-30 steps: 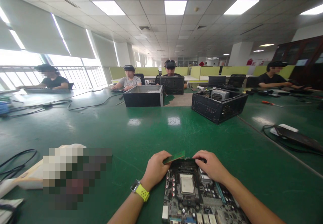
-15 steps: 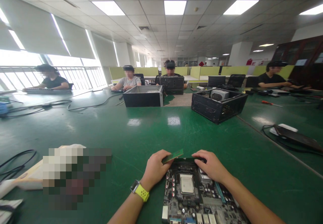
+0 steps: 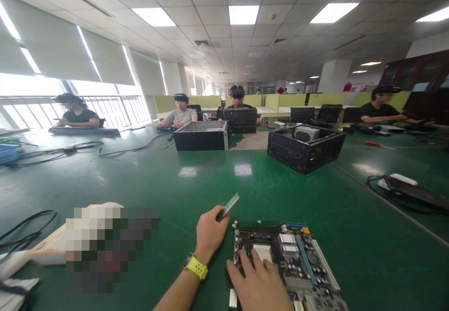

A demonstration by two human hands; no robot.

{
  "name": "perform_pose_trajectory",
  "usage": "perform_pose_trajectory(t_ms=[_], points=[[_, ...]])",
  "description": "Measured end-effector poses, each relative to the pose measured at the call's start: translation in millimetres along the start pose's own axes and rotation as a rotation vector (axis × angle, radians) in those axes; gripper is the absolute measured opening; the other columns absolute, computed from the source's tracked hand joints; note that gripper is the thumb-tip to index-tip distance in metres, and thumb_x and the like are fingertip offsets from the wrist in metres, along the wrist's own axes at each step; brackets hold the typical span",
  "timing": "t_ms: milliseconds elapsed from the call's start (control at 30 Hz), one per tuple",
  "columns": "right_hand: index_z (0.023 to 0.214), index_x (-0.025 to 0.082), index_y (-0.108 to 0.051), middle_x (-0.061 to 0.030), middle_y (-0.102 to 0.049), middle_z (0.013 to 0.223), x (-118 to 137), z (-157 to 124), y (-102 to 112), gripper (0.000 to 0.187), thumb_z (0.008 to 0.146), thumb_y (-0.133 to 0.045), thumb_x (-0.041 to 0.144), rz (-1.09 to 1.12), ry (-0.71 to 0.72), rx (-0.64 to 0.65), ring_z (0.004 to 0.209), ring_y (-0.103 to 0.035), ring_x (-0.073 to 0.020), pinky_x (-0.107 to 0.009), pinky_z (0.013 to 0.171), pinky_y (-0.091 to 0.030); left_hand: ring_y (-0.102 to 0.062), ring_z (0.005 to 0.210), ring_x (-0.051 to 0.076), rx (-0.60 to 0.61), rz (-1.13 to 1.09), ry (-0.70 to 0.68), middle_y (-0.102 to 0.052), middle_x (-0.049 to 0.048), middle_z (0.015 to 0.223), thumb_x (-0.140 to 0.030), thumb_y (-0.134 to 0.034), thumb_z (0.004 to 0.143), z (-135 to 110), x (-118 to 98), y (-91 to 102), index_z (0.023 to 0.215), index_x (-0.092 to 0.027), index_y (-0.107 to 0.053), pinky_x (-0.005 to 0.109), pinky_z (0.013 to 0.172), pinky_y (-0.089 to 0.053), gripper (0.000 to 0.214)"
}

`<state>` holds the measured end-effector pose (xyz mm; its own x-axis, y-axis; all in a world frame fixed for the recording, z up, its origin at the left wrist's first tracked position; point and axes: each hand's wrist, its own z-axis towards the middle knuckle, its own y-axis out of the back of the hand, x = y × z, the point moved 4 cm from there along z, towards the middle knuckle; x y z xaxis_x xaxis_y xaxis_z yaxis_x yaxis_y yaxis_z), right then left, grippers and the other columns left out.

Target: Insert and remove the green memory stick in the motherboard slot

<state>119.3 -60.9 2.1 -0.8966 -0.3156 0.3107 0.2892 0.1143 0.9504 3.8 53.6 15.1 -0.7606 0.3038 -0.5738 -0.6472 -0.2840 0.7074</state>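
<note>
A green RAM stick (image 3: 229,205) is pinched in my left hand (image 3: 211,230), held above the table just beyond the motherboard's far left corner. The motherboard (image 3: 294,255) lies flat on the green table in front of me, with its slots and connectors facing up. Over its near left part, my right hand (image 3: 261,280) rests with fingers spread, partly covering the pale square processor (image 3: 264,252). Whether those fingertips press on the board or hover just above it, I cannot tell. A yellow-green watch strap (image 3: 197,267) circles my left wrist.
Two computer cases stand farther back, a black-sided one (image 3: 201,138) and an open black one (image 3: 305,147). Cables (image 3: 66,151) and a pixelated bundle (image 3: 105,241) lie at left. A black device (image 3: 416,191) and a screwdriver (image 3: 380,145) are at right. Several people sit around the table.
My left hand has lifted the RAM stick away from the board's far edge, tilting it upward. My right hand has left that edge and come back over the processor area.
</note>
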Motion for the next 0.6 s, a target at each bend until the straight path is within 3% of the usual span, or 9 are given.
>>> perform_pose_trajectory(t_ms=[133, 267, 367, 467, 600], points=[[0.124, 0.021, -0.057, -0.0192, -0.044, 0.137, -0.4, 3.1, -10.5, 0.065, 0.073, -0.056, 0.061, -0.053, 0.008, -0.008, 0.123, -0.037, -0.0462, -0.065, 0.095, -0.03, -0.052, 0.055, 0.012, 0.009, 0.032, 0.011, -0.063, -0.0009, 0.064, -0.034, -0.048, 0.087, -1.5, 0.8, -1.6, 0.079, -0.019, -0.066, 0.019, 0.053, -0.032, 0.025], [0.122, 0.026, -0.058, -0.014, -0.043, 0.139, -28.1, 2.5, 13.8, 0.053, 0.079, -0.049, 0.056, -0.057, 0.018, -0.04, 0.125, -0.037, -0.042, -0.06, 0.097, -0.031, -0.052, 0.055, 0.012, 0.024, 0.046, 0.033, -0.063, -0.0009, 0.065, -0.034, -0.049, 0.086, -2.2, 2.4, -1.3, 0.079, -0.02, -0.066, 0.019, 0.053, -0.031, 0.023], [0.121, 0.028, -0.058, -0.0089, -0.043, 0.14, -84.3, 12.2, 39.5, 0.046, 0.084, -0.042, 0.05, -0.124, -0.12, -0.094, 0.128, -0.035, -0.0377, -0.056, 0.099, -0.031, -0.052, 0.055, 0.012, 0.058, 0.037, 0.049, -0.063, -0.001, 0.066, -0.035, -0.049, 0.086, -3.3, 2.8, -1.9, 0.082, -0.021, -0.065, 0.02, 0.052, -0.03, 0.022], [0.126, 0.024, -0.054, -0.0077, -0.04, 0.142, -158.8, 22.9, 57.7, 0.048, 0.086, -0.036, 0.043, -0.197, -0.366, -0.121, 0.129, -0.035, -0.0349, -0.054, 0.096, -0.034, -0.053, 0.058, 0.012, 0.083, 0.023, 0.058, -0.063, -0.0014, 0.069, -0.032, -0.051, 0.084, -4.4, 1.2, -3.5, 0.085, -0.023, -0.063, 0.02, 0.052, -0.029, 0.015], [0.127, 0.024, -0.052, -0.0025, -0.041, 0.142, -224.6, 24.9, 62.8, 0.047, 0.087, -0.032, 0.037, -0.236, -0.494, -0.175, 0.128, -0.038, -0.028, -0.048, 0.101, -0.032, -0.055, 0.062, 0.014, 0.108, 0.039, 0.061, -0.063, -0.0021, 0.072, -0.025, -0.055, 0.079, -4.8, -2.5, -5.8, 0.086, -0.024, -0.06, 0.021, 0.053, -0.029, 0.009]])
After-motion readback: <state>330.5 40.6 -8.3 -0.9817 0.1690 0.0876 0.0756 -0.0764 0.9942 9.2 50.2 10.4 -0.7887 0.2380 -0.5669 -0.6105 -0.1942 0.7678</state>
